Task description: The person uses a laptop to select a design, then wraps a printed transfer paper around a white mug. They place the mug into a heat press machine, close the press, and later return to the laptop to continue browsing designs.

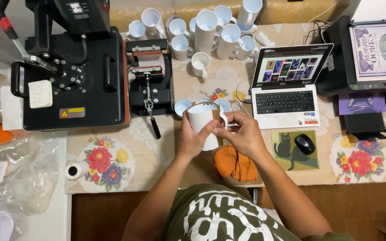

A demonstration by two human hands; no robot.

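Note:
A white mug [203, 121] with a brown paper strip wrapped partly round it is held upright above the table's front middle. My left hand [192, 138] grips its left side and bottom. My right hand [241, 134] pinches at the wrap near the handle on the right side. Under my hands lies an orange cloth [235, 164]. Two more white mugs [182, 106] stand just behind the held one.
A black flat heat press [74, 76] fills the left, with a mug press [150, 78] beside it. Several white mugs [211, 33] crowd the back. An open laptop [287, 87], a mouse [305, 143] on a cat pad, a printer [371, 49] and a tape roll [76, 170] surround me.

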